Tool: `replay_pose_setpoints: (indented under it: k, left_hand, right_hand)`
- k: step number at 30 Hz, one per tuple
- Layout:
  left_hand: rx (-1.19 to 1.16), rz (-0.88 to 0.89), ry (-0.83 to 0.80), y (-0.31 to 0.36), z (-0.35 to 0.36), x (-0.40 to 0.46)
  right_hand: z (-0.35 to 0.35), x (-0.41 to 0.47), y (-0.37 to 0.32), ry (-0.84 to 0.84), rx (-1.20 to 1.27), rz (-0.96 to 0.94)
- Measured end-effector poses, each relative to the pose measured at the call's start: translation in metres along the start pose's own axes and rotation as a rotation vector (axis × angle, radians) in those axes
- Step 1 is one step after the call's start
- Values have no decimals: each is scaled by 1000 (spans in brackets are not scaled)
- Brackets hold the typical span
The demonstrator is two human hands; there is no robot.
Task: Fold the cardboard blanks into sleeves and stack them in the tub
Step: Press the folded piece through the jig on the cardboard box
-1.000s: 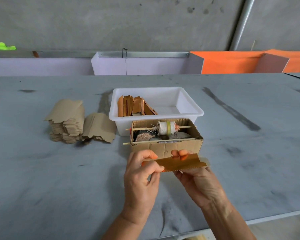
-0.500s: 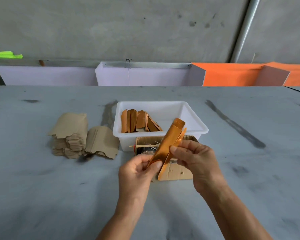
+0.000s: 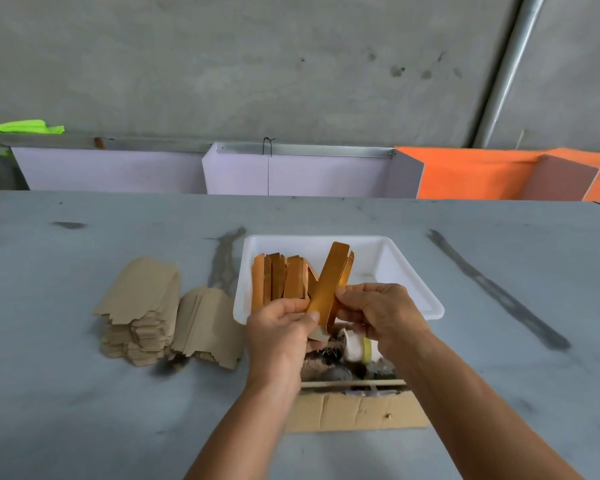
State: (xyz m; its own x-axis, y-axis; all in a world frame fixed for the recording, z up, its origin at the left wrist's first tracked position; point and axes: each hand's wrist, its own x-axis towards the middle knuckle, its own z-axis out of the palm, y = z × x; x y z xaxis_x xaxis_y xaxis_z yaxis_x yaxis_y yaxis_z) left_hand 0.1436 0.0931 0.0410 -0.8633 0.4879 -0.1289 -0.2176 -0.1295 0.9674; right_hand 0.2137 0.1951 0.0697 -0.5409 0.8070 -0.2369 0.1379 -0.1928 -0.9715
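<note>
Your left hand point(image 3: 278, 332) and right hand point(image 3: 378, 311) are both pinching the long orange folded cardboard sleeve point(image 3: 329, 284), which is tilting over the near rim of the white rectangular plastic tub point(image 3: 400, 271). Inside the tub, other orange sleeves point(image 3: 278, 280) are standing on edge at the left side.

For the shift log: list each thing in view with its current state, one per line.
Left hand: pinches the sleeve's lower end.
Right hand: grips the sleeve's side.
Sleeve: folded, tilted, held over the tub's near rim.
Tub: partly filled with upright sleeves.
Blanks: flat, stacked on the table.
Cardboard box: open.
</note>
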Motion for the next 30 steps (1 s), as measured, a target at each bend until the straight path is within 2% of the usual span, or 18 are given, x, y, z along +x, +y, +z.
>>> replay_pose_setpoints:
  k: [4, 10, 14, 17, 19, 21, 22, 24, 26, 29, 30]
  left_hand:
    - [42, 21, -6, -1, 10, 21]
    - [261, 148, 29, -14, 4, 30]
    - [275, 121, 31, -15, -2, 31]
    - [242, 66, 18, -15, -7, 27]
    - [218, 44, 21, -16, -12, 23]
    - [200, 40, 38, -18, -21, 21]
    - [192, 43, 56, -20, -26, 21]
    - [150, 48, 119, -26, -38, 22]
    - [85, 33, 186, -33, -48, 22]
    - [13, -19, 268, -43, -65, 21]
    - [-3, -34, 295, -45, -71, 20]
  right_hand:
    - [7, 37, -14, 43, -77, 25]
    - [16, 109, -9, 129, -523, 54]
    - [21, 134, 5, 191, -659, 46]
    - [24, 139, 10, 176, -766, 32]
    - [30, 133, 10, 162, -969, -34]
    - [42, 120, 6, 205, -1160, -203]
    - [51, 109, 3, 220, -1173, -305]
    - [72, 83, -5, 132, -1097, -508]
    - [96, 53, -11, -81, -1114, -655]
    - [133, 25, 2, -400, -1129, -728]
    - [145, 21, 11, -452, -1169, -723]
